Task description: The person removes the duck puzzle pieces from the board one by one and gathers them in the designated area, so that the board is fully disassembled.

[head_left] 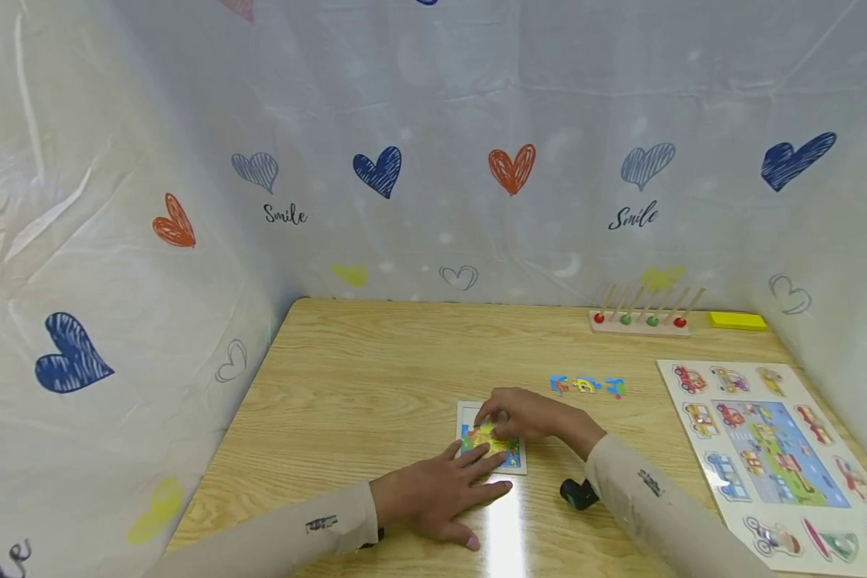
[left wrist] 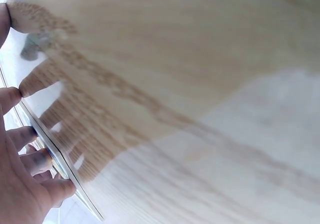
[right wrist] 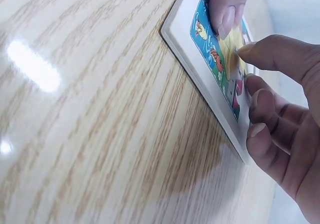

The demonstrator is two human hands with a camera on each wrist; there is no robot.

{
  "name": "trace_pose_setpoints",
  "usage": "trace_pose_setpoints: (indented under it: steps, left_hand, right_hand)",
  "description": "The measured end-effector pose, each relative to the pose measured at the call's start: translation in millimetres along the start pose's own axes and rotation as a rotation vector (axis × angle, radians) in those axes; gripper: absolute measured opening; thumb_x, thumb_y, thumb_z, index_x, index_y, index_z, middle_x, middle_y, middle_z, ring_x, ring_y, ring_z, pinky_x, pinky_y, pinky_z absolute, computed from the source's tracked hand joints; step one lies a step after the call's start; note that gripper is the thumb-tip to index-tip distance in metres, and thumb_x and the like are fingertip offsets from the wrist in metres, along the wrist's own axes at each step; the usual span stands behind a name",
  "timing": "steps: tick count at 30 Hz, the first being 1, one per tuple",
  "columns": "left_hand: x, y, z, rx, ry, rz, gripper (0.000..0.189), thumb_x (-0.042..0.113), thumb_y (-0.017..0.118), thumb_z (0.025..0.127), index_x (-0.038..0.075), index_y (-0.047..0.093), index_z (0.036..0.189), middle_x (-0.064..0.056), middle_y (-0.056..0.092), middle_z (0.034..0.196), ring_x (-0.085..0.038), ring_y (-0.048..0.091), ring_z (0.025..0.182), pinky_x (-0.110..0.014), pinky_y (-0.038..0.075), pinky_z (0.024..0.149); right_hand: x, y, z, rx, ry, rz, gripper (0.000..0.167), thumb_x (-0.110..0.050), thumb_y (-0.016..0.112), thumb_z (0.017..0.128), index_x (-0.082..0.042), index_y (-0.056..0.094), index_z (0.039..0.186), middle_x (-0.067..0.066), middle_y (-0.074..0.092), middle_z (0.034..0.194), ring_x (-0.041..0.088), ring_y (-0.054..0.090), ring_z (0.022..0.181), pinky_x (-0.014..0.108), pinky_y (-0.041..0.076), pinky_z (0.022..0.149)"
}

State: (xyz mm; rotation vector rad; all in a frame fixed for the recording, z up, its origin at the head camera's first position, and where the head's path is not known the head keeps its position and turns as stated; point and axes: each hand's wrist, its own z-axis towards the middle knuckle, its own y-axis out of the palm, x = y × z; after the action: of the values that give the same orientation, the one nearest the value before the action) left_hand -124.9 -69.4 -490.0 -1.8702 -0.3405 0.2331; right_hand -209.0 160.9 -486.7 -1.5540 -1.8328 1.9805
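A small jigsaw puzzle [head_left: 518, 457] with a white frame and a colourful picture lies on the table in front of me. My left hand [head_left: 448, 490] is spread flat, its fingertips resting on the puzzle's near left part. From the far right side my right hand [head_left: 527, 413] reaches over the board, thumb and fingers curled together at a puzzle piece near the top of the picture. In the right wrist view the right thumb [right wrist: 272, 54] meets the yellow part of the picture, and the piece is mostly hidden by the fingers.
Several loose puzzle pieces [head_left: 585, 385] lie beyond the right hand. A large vehicle puzzle board [head_left: 701, 466] takes up the right side. At the back right stand a peg rack [head_left: 639, 327] with beads and a yellow block [head_left: 737, 321]. A dark object [head_left: 578, 494] sits by the right sleeve.
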Motion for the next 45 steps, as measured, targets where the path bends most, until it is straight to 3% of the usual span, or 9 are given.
trace_pose_setpoints:
  steps: [13, 27, 35, 45]
  left_hand:
    - [0.1, -1.8, -1.3, -0.004, 0.0, -0.022, 0.082, 0.075, 0.03, 0.096, 0.031, 0.011, 0.163, -0.006, 0.004, 0.171, -0.031, 0.014, 0.156, -0.055, 0.032, 0.117]
    - [-1.1, 1.0, -0.9, -0.01, 0.003, -0.036, 0.083, 0.075, 0.027, 0.096, 0.031, 0.006, 0.163, -0.006, 0.0, 0.171, -0.031, 0.01, 0.157, -0.056, 0.03, 0.118]
    - [-0.6, -1.4, -2.5, -0.01, 0.005, -0.028, 0.082, 0.074, 0.027, 0.096, 0.03, 0.007, 0.163, -0.007, 0.002, 0.171, -0.032, 0.013, 0.156, -0.055, 0.03, 0.118]
    - [0.4, -2.4, -3.6, -0.013, 0.005, -0.016, 0.082, 0.073, 0.027, 0.097, 0.029, 0.006, 0.163, -0.007, 0.001, 0.171, -0.032, 0.012, 0.156, -0.054, 0.029, 0.119]
  right_hand:
    - [-8, 0, 2.4, -0.009, -0.016, 0.0, 0.034, -0.003, 0.067, 0.085, -0.017, 0.074, 0.116, 0.001, 0.063, 0.105, 0.012, 0.058, 0.093, 0.029, 0.049, 0.078]
    - [-9, 2, 7.5, -0.009, 0.017, 0.03, 0.02, -0.01, 0.068, 0.09, -0.021, 0.071, 0.106, -0.004, 0.061, 0.101, 0.012, 0.055, 0.092, 0.03, 0.048, 0.08]
    - [-7, 3, 10.9, -0.013, -0.027, 0.087, 0.005, -0.018, 0.069, 0.096, -0.019, 0.068, 0.101, -0.008, 0.06, 0.095, 0.01, 0.054, 0.086, 0.028, 0.048, 0.076]
    - [-6, 4, 15.2, -0.036, -0.068, 0.18, 0.006, -0.014, 0.07, 0.095, -0.012, 0.065, 0.099, -0.003, 0.06, 0.09, 0.009, 0.054, 0.081, 0.025, 0.048, 0.073]
